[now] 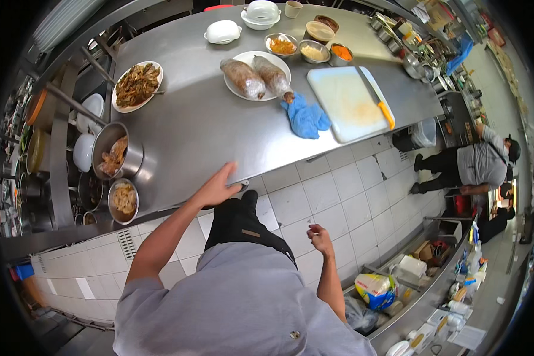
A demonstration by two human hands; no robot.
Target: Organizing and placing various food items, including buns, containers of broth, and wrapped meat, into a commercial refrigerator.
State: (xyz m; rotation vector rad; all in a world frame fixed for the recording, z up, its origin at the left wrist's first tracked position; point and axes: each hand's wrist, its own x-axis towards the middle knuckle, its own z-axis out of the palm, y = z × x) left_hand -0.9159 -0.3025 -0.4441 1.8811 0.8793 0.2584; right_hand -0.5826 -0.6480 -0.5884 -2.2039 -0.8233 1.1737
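My left hand (217,188) is at the front edge of a stainless steel table (182,120), thumb apart from the fingers and nothing in it. Whether it rests on the edge or hovers just over it, I cannot tell. Above the tiled floor, my right hand (320,239) hangs beside my body with loosely curled fingers and no object visible in it. On the table, a white plate (232,90) holds two plastic-wrapped rolls (244,79). A crumpled blue cloth (306,116) touches one roll's end. To its right, a yellow-handled knife (377,99) lies on a white cutting board (333,95).
An oval dish of cooked food (138,84) stands left, above a deep steel pot (133,149) and a small bowl (123,201). Several small bowls, including shredded orange food (341,52), line the back. A person (476,162) stands at right. A cluttered counter (409,307) is behind me.
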